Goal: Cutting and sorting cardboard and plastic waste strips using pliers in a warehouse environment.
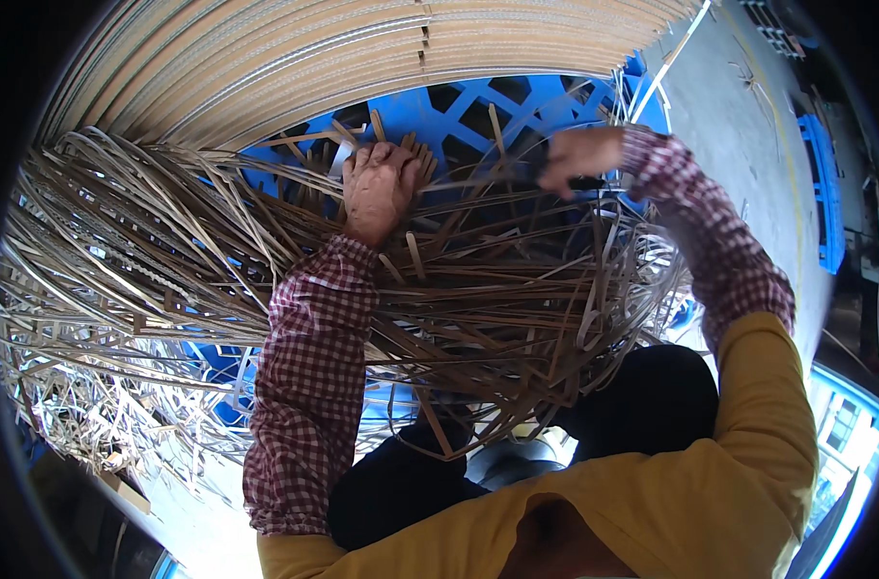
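Note:
My left hand [380,188] is closed over a bundle of narrow brown cardboard strips [420,159], whose ends stick up beside its fingers. To the right and higher up, my right hand [582,159] is smeared by motion, its fingers curled around a dark-handled tool [586,182]. A dark blur extends left of that hand, and the tool's kind cannot be made out. Between and below both hands lies a tangled heap of long thin cardboard strips [497,280], over a blue plastic pallet [439,101].
Stacked cardboard sheets [343,48] rise on the far side. More loose strips [102,241] spread to the left, with pale scraps [102,386] on the floor below. Another blue pallet [822,193] lies at right on the grey floor [748,145]. My knees [642,396] border the heap's near side.

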{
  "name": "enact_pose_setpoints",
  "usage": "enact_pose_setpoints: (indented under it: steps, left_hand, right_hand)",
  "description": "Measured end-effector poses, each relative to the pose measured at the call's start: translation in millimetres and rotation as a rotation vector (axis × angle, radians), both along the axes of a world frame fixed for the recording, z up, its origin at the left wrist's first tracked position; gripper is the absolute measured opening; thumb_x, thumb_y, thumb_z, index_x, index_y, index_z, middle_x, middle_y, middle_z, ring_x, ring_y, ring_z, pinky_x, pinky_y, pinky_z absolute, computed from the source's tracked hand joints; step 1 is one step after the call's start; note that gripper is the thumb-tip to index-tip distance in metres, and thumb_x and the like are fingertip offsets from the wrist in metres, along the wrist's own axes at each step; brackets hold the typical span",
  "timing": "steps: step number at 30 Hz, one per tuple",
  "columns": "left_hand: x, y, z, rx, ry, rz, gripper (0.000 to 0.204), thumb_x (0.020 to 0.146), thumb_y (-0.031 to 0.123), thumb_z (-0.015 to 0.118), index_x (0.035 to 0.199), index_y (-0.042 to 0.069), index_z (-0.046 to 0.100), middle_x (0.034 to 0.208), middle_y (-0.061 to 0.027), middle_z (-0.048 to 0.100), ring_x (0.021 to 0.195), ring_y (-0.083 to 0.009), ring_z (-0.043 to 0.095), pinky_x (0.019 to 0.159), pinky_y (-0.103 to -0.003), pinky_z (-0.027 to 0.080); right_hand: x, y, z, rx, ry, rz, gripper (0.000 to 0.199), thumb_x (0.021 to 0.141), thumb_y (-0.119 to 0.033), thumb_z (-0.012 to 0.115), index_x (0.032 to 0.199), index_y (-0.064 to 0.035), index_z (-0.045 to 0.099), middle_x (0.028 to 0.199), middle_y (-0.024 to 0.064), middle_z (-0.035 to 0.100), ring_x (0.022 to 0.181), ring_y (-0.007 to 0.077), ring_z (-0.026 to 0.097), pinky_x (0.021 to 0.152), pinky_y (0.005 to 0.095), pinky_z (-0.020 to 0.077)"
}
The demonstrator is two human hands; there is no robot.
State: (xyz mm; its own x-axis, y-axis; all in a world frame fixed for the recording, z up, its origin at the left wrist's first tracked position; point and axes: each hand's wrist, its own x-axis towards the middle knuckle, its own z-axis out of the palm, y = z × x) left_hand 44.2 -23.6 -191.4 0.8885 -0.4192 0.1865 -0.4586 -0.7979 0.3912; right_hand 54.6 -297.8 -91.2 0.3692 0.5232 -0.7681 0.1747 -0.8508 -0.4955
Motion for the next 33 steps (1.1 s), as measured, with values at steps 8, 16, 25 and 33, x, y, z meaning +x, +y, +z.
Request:
enact_pose_setpoints:
  steps: [8, 16, 25, 33]
  left_hand:
    - [4.5, -1.6, -7.2, 0.030, -0.141, 0.030, 0.031, 0.079, 0.036, 0.052, 0.092, 0.008, 0.058, 0.094, -0.0081, 0.053, 0.101, -0.0254, 0.044, 0.086, -0.041, 0.031]
    - [-1.1, -1.4, -0.1, 0.049, -0.111, 0.023, 0.028, 0.079, 0.030, 0.053, 0.094, 0.007, 0.057, 0.098, -0.0092, 0.052, 0.101, -0.0274, 0.045, 0.088, -0.042, 0.031]
    - [-19.5, 3.3, -1.4, -0.089, -0.042, 0.037, 0.035, 0.082, 0.030, 0.050, 0.107, 0.006, 0.053, 0.112, -0.0122, 0.049, 0.112, -0.0309, 0.039, 0.095, -0.042, 0.028]
    - [-17.3, 4.9, 4.5, -0.325, -0.202, 0.044, 0.031, 0.083, 0.023, 0.051, 0.109, 0.006, 0.052, 0.119, -0.0138, 0.044, 0.115, -0.0337, 0.036, 0.095, -0.044, 0.028]
  right_hand:
    - [-6.4, -4.3, 17.6, 0.150, 0.081, -0.211, 0.041, 0.083, -0.038, 0.048, 0.073, -0.0015, 0.066, 0.072, 0.0057, 0.063, 0.066, 0.0150, 0.058, 0.061, 0.0268, 0.0496]
    - [-27.5, -17.6, 30.4, 0.527, 0.151, -0.205, 0.044, 0.085, -0.041, 0.043, 0.070, -0.0049, 0.062, 0.073, 0.0038, 0.062, 0.058, 0.0123, 0.051, 0.053, 0.0240, 0.0399]
    - [70.5, 53.0, -54.2, 0.046, -0.226, -0.690, 0.053, 0.081, -0.048, 0.047, 0.070, 0.0011, 0.063, 0.063, 0.0095, 0.059, 0.051, 0.0169, 0.051, 0.045, 0.0288, 0.0412]
    - [-13.5, 46.7, -62.9, 0.177, -0.216, -0.524, 0.047, 0.082, -0.043, 0.049, 0.057, -0.0049, 0.059, 0.053, 0.0036, 0.055, 0.044, 0.0121, 0.047, 0.050, 0.0294, 0.0410]
